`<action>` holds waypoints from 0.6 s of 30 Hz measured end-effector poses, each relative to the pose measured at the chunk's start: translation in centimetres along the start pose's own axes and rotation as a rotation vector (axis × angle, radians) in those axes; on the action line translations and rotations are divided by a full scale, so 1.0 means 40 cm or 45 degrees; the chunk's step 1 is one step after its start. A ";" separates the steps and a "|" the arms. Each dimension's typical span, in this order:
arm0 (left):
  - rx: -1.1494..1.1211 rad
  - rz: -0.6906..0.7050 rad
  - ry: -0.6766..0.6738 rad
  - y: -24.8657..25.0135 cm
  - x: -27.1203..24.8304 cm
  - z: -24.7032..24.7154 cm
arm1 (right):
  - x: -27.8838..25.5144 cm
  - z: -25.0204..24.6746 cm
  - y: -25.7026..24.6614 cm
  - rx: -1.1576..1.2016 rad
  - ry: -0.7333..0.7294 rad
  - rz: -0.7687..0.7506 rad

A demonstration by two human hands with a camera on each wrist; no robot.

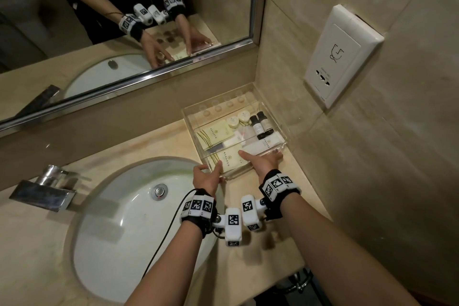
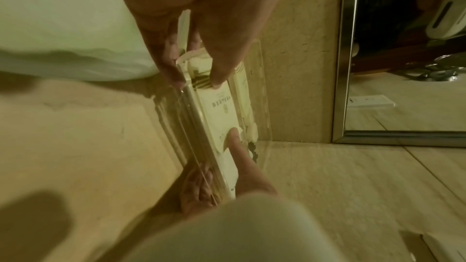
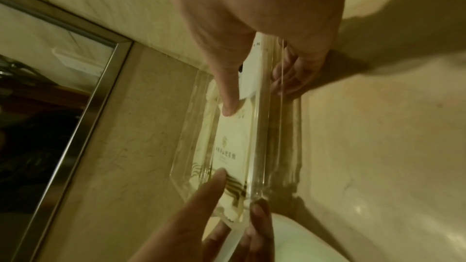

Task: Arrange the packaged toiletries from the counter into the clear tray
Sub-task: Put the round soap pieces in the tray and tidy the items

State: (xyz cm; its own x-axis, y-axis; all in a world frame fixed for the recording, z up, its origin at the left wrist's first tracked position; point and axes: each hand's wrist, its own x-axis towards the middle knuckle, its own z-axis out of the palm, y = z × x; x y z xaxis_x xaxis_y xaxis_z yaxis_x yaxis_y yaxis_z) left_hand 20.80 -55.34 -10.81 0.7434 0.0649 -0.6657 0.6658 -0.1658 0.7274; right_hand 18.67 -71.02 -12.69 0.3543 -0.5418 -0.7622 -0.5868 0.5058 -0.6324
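Note:
The clear tray [image 1: 218,97] sits in the counter corner, near the right wall. It holds cream packets [image 1: 214,135], two round pots [image 1: 238,118], two small dark bottles [image 1: 260,123] and a white tube [image 1: 263,144]. My left hand [image 1: 211,171] pinches the tray's near wall at its left end, thumb inside on a cream packet [image 2: 216,111] and fingers [image 2: 171,67] outside. My right hand [image 1: 263,159] pinches the same wall further right, its thumb [image 3: 229,97] on the packet [image 3: 232,142] and its fingers [image 3: 295,75] behind the clear wall.
A white sink basin [image 1: 139,218] with a chrome faucet [image 1: 47,189] lies just left of the tray. A framed mirror [image 1: 124,20] runs along the back. A white socket plate [image 1: 340,54] is on the right wall. The counter's front edge is below my forearms.

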 end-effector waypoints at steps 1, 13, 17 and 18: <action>-0.005 -0.001 -0.009 -0.001 0.003 0.000 | 0.007 0.005 0.000 -0.015 0.015 0.017; -0.054 -0.036 -0.189 0.022 0.006 -0.026 | 0.025 0.015 -0.028 -0.087 0.066 0.037; -0.171 -0.093 -0.256 0.023 0.004 -0.040 | 0.029 -0.020 -0.009 0.012 -0.073 -0.018; -0.197 -0.118 -0.264 0.019 0.002 -0.045 | 0.026 -0.039 -0.008 0.026 -0.106 -0.038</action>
State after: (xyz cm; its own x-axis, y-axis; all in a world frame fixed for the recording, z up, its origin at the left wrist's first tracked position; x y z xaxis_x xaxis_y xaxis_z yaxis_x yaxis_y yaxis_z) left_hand 21.48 -53.69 -10.00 0.6606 -0.1328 -0.7389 0.7440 -0.0156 0.6680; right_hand 18.09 -72.77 -13.07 0.4313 -0.4996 -0.7513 -0.5603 0.5043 -0.6570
